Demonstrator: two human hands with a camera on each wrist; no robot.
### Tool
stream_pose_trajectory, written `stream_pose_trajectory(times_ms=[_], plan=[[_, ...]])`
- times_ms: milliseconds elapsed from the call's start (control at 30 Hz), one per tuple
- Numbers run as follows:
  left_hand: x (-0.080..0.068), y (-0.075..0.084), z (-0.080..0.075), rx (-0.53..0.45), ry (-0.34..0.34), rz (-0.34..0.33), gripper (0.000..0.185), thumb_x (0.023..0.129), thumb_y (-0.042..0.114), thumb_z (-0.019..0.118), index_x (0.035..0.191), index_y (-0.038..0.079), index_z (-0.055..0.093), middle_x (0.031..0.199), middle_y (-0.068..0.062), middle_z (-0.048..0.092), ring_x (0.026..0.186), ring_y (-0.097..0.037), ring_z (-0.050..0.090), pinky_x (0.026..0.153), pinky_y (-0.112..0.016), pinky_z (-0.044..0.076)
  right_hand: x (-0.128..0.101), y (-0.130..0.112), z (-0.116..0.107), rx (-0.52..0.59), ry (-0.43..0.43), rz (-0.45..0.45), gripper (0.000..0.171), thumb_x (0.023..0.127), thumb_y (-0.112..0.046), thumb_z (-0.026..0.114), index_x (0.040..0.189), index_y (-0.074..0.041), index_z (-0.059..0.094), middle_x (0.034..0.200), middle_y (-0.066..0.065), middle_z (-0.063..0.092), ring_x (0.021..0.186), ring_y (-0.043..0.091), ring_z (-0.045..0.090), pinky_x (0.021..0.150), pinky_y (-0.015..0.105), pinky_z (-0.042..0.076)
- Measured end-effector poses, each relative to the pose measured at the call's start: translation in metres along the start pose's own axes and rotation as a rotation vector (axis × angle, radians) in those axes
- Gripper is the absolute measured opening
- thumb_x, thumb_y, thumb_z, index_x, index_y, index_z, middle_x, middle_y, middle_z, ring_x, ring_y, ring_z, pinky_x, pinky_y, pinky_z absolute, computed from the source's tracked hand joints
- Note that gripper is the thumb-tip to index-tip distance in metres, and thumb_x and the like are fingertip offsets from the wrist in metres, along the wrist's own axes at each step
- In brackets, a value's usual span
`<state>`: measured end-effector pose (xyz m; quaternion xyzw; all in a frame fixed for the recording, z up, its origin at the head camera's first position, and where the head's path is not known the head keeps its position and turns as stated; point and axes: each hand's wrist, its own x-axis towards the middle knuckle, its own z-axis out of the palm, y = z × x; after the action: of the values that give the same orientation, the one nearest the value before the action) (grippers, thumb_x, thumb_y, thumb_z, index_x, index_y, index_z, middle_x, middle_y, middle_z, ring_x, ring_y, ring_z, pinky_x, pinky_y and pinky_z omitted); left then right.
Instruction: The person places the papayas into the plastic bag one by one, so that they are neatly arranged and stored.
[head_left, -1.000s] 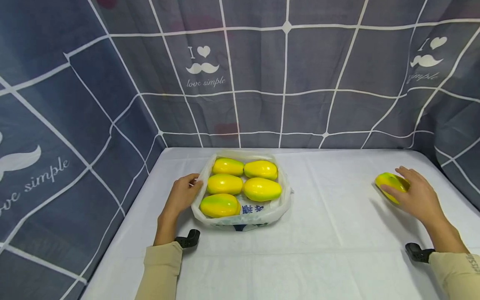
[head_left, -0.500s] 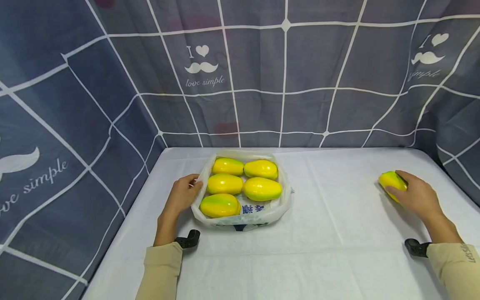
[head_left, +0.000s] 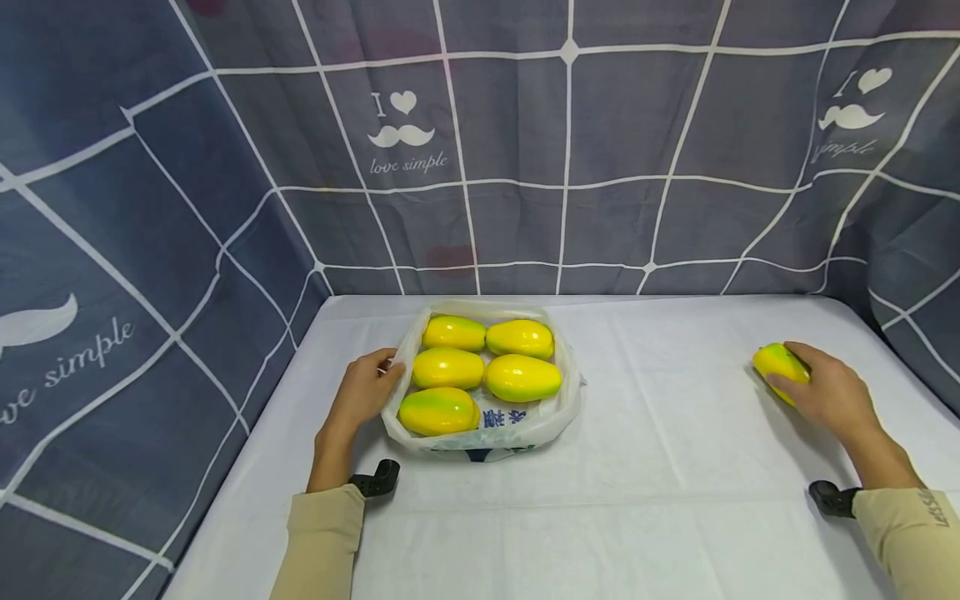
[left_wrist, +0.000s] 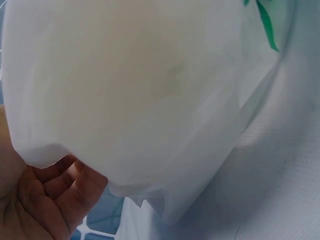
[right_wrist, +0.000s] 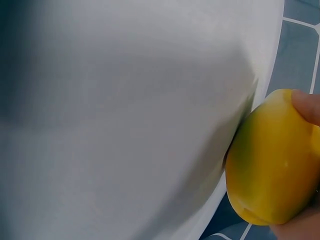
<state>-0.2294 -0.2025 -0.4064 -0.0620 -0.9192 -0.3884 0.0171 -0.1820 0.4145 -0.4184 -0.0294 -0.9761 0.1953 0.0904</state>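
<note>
In the head view, a white plastic bag (head_left: 528,435) with its mouth rolled wide stands left of centre, several glossy yellow-green mangoes (head_left: 522,378) inside. My left hand (head_left: 367,387) holds the bag's left rim; the left wrist view shows curled fingers (left_wrist: 82,192) behind the thin white film. Far to the right, my right hand (head_left: 836,396) grips a single mango (head_left: 776,364) from above, low over the table. The right wrist view has this mango (right_wrist: 270,160) between thumb and fingers, its greener side facing the white cloth.
A white cloth (head_left: 600,517) covers the table. Dark grey checked curtains (head_left: 517,225) hang behind it and along its left and right sides. Black wrist cameras (head_left: 378,477) sit at both cuffs.
My right hand has come down a little over the mango and its fingers sit closer round it. The left hand and the bag have stayed put.
</note>
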Motion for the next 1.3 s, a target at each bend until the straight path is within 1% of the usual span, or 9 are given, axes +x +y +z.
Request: stream_pose_trajectory(times_ms=[300, 467, 667, 833, 1000, 1167, 1300], plan=[[0.0, 0.0, 0.0, 0.001, -0.007, 0.005, 0.037, 0.102, 0.018, 0.053, 0.133, -0.002, 0.058, 0.113, -0.02, 0.062, 0.095, -0.03, 0.061, 0.084, -0.046, 0.05, -0.001, -0.001, 0.002, -0.011, 0.006, -0.016, 0.063, 0.094, -0.023, 0.063, 0.14, 0.011, 0.038, 0.13, 0.043, 0.041, 0.109, 0.058, 0.041, 0.086, 0.067, 0.031], [0.001, 0.0, 0.001, 0.003, -0.002, 0.017, 0.036, 0.102, 0.018, 0.053, 0.132, -0.001, 0.059, 0.112, -0.02, 0.063, 0.093, -0.03, 0.061, 0.082, -0.046, 0.05, -0.002, -0.002, 0.001, -0.014, 0.021, -0.03, 0.061, 0.093, -0.022, 0.065, 0.139, 0.01, 0.041, 0.128, 0.043, 0.043, 0.106, 0.057, 0.043, 0.083, 0.066, 0.032], [0.001, 0.0, 0.001, 0.004, -0.002, 0.008, 0.036, 0.102, 0.019, 0.053, 0.132, -0.001, 0.059, 0.113, -0.02, 0.063, 0.094, -0.03, 0.061, 0.084, -0.046, 0.049, -0.001, -0.002, 0.002, -0.021, 0.04, -0.062, 0.058, 0.09, -0.018, 0.068, 0.136, 0.009, 0.046, 0.125, 0.042, 0.046, 0.099, 0.054, 0.047, 0.078, 0.063, 0.035], [0.001, 0.0, 0.001, 0.004, -0.007, -0.006, 0.037, 0.102, 0.02, 0.052, 0.133, -0.001, 0.059, 0.115, -0.02, 0.062, 0.096, -0.03, 0.06, 0.085, -0.046, 0.049, -0.002, -0.006, 0.005, -0.016, 0.02, -0.067, 0.059, 0.09, -0.016, 0.069, 0.137, 0.01, 0.044, 0.127, 0.042, 0.046, 0.102, 0.054, 0.046, 0.082, 0.065, 0.034], [0.001, -0.001, 0.0, 0.006, -0.008, -0.005, 0.038, 0.102, 0.02, 0.053, 0.133, -0.001, 0.058, 0.115, -0.021, 0.062, 0.096, -0.031, 0.06, 0.085, -0.047, 0.049, -0.005, -0.021, 0.01, -0.003, 0.012, -0.118, 0.061, 0.09, -0.014, 0.07, 0.137, 0.013, 0.043, 0.129, 0.041, 0.045, 0.109, 0.055, 0.044, 0.088, 0.067, 0.032], [0.001, 0.001, -0.001, 0.003, -0.006, -0.023, 0.039, 0.102, 0.02, 0.053, 0.135, -0.001, 0.057, 0.116, -0.021, 0.062, 0.098, -0.032, 0.06, 0.086, -0.046, 0.049, -0.008, -0.043, 0.013, 0.021, 0.04, -0.19, 0.061, 0.087, -0.01, 0.072, 0.136, 0.013, 0.045, 0.13, 0.04, 0.047, 0.113, 0.055, 0.044, 0.089, 0.067, 0.033], [0.001, 0.001, -0.001, 0.001, -0.01, -0.025, 0.04, 0.102, 0.02, 0.053, 0.135, -0.001, 0.057, 0.116, -0.021, 0.061, 0.098, -0.031, 0.06, 0.086, -0.046, 0.049, -0.013, -0.064, 0.015, 0.038, 0.067, -0.264, 0.06, 0.084, -0.007, 0.075, 0.135, 0.012, 0.048, 0.129, 0.037, 0.05, 0.112, 0.053, 0.046, 0.088, 0.065, 0.035]])
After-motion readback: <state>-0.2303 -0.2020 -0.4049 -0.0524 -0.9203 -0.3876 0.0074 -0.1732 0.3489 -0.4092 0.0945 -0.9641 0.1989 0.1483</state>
